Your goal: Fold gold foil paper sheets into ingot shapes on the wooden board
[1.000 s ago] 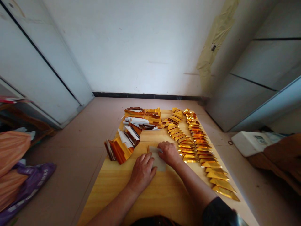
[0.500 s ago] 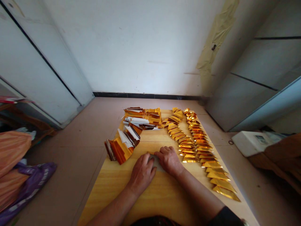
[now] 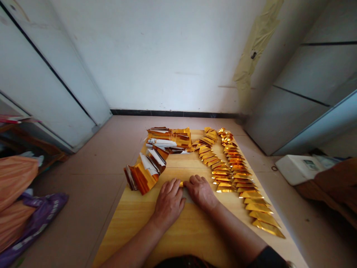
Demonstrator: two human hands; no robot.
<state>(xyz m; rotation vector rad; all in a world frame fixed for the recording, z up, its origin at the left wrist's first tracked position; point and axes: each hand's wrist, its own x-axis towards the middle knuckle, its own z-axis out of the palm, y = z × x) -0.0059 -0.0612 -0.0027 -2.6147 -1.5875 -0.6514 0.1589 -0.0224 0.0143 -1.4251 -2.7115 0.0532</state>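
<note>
Folded gold foil paper [image 3: 181,184] lay between the left hand [image 3: 169,201] and right hand [image 3: 200,192], both pressing it down on the wooden worktop [image 3: 156,238].

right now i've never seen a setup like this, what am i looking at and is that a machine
No machine here: these are a person's own bare hands, seen from one camera worn on the head, looking forward and down. The left hand and right hand press down on a pale sheet, mostly hidden beneath them, with a small gold foil edge showing between them. Everything lies on a light wooden tabletop. To the right run two rows of folded gold foil triangles; to the left lies a heap of folded gold-and-white strips.
</note>
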